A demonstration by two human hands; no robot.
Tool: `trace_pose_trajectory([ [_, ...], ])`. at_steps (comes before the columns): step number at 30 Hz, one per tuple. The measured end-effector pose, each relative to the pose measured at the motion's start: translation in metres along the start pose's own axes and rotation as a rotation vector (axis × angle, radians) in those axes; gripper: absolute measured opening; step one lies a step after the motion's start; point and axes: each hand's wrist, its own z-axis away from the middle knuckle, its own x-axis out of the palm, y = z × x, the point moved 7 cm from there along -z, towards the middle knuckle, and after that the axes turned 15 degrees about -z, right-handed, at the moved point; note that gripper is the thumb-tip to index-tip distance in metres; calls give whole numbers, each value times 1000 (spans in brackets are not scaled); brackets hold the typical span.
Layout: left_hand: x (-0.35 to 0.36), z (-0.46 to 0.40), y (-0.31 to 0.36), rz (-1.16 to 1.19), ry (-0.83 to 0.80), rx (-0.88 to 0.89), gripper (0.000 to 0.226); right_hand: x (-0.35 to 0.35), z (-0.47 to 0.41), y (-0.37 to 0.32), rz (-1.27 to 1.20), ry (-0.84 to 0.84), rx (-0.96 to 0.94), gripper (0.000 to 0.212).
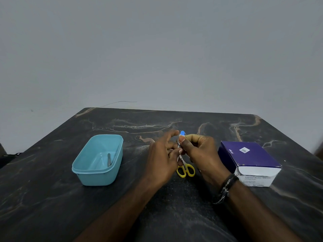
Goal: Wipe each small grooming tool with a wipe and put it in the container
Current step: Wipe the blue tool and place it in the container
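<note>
Both hands meet above the middle of the dark marble table [52, 198]. My right hand [201, 152] pinches a small tool with a blue tip [182, 132] between thumb and forefinger, and a bit of white wipe shows at the pinch. My left hand [164, 158] holds the lower end of the same tool with its fingertips. Small scissors with yellow handles [186, 170] lie on the table under the hands. To the left stands the teal plastic container [83, 165], with one slim metal tool [109, 159] lying inside.
A purple and white box of alcohol swabs [251, 159] sits at the right, its flap end facing me. A plain grey wall rises behind the table's far edge. My right wrist wears dark bracelets [227, 186].
</note>
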Motion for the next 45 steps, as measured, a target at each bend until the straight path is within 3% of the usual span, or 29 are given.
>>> trace_pose_trajectory([
  [8, 1, 1, 1, 45, -31, -2, 58, -3, -1, -4, -27, 66, -45, 29],
  [18, -4, 0, -4, 151, 71, -60, 56, 9, 7, -7, -64, -87, 51, 28],
  [29, 6, 2, -1, 217, 16, -80, 53, -10, -1, -9, -95, 140, -41, 26],
  [37, -4, -1, -6, 208, 112, -85, 51, 7, 4, 2, -130, -54, 92, 30],
  [45, -2, -1, -6, 223, 108, -89, 50, 4, 4, -6, -120, -22, 39, 27],
])
